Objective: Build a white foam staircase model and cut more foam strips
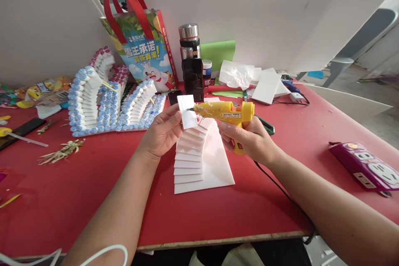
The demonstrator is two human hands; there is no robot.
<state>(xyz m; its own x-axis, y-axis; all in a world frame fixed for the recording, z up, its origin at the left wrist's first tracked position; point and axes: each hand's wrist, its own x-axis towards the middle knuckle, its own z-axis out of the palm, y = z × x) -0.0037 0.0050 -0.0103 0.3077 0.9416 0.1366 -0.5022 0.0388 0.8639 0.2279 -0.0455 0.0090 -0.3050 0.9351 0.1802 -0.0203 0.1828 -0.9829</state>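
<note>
Between the thumb and fingers of my left hand [163, 129] is a small white foam piece [187, 118], held upright. My right hand [249, 137] grips a yellow glue gun [224, 112] by its handle. The gun's dark nozzle points left and meets the face of the piece; I cannot tell if glue is on it. Below both hands lies a white foam board [218, 170] carrying a curved flight of white foam steps [188, 164]. The far end of the steps is partly hidden behind my left hand and the piece.
Blue-and-white stair models [106, 112] stand at left before a bag with red handles [143, 50]. Behind my hands are a phone [192, 79] and a steel flask [188, 35]. White foam sheets [267, 86] lie back right; a purple power strip [366, 166] sits right. The glue gun's cord [280, 189] trails over the table edge.
</note>
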